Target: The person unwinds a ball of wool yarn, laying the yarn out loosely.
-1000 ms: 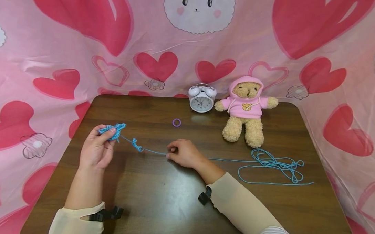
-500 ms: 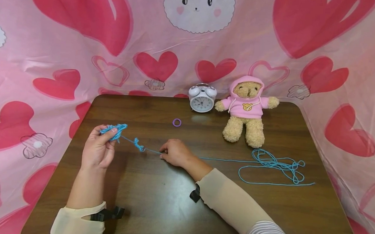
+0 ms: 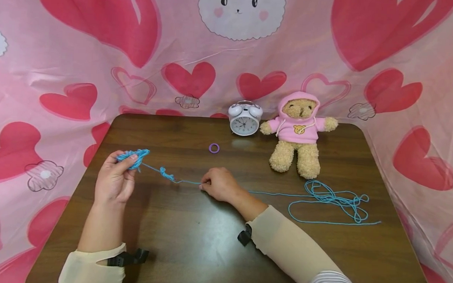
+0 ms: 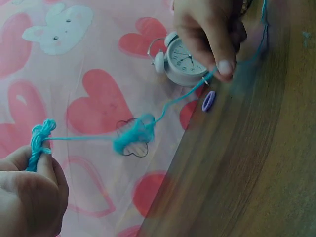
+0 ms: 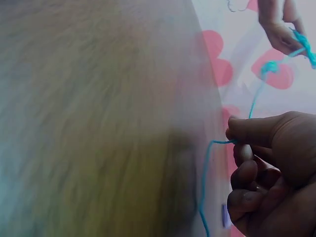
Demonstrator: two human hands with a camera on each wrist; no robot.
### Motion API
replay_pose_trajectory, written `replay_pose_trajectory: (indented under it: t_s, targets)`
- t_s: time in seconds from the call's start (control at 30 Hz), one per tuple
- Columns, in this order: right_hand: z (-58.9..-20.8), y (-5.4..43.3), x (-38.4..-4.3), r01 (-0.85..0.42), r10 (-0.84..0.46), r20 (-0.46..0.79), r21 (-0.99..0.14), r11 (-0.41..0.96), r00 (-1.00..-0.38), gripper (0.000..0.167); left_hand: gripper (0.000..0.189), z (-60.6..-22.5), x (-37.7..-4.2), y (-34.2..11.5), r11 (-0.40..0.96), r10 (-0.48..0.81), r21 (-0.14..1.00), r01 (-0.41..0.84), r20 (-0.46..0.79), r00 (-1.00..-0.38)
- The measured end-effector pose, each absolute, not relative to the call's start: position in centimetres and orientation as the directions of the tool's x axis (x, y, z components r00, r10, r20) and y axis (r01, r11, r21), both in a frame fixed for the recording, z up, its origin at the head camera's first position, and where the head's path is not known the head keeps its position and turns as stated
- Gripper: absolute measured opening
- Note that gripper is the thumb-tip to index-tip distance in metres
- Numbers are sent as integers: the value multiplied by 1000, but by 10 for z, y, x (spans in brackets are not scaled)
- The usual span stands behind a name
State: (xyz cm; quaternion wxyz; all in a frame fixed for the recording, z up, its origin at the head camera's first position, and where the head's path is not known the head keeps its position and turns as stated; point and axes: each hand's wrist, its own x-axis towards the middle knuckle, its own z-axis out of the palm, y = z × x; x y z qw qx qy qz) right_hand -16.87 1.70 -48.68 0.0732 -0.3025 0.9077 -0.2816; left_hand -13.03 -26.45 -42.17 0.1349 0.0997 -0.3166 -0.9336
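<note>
My left hand (image 3: 114, 179) holds a bundle of blue yarn (image 3: 141, 155) between thumb and fingers, raised over the left part of the table. From the bundle a strand runs right to a small tangled clump of yarn (image 3: 166, 174), which hangs between the hands. Beyond the clump, my right hand (image 3: 219, 185) pinches the same strand with thumb and forefinger; the right wrist view shows the yarn (image 5: 224, 142) passing between those fingertips. Past the right hand the strand leads to a loose, looped heap of yarn (image 3: 333, 197) on the right side of the table.
A purple ring (image 3: 213, 148) lies on the brown table (image 3: 192, 248) behind the right hand. At the back stand a white alarm clock (image 3: 244, 119) and a teddy bear (image 3: 298, 135) in a pink hoodie. Heart-patterned pink cloth (image 3: 138, 88) surrounds the table.
My right hand slid left along the strand toward the clump, then back right. The left hand shifted slightly right, then left with the bundle. The clump now hangs flatter along the strand.
</note>
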Motion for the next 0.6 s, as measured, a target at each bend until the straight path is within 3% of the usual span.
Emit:
replay_pose_trajectory:
  t_s: [0.6]
  targets:
    - [-458,89,-159,-497,-536,120,-580,646,-836,9,28,-428,-136,-270,-769,-385,608,196,-196,-902]
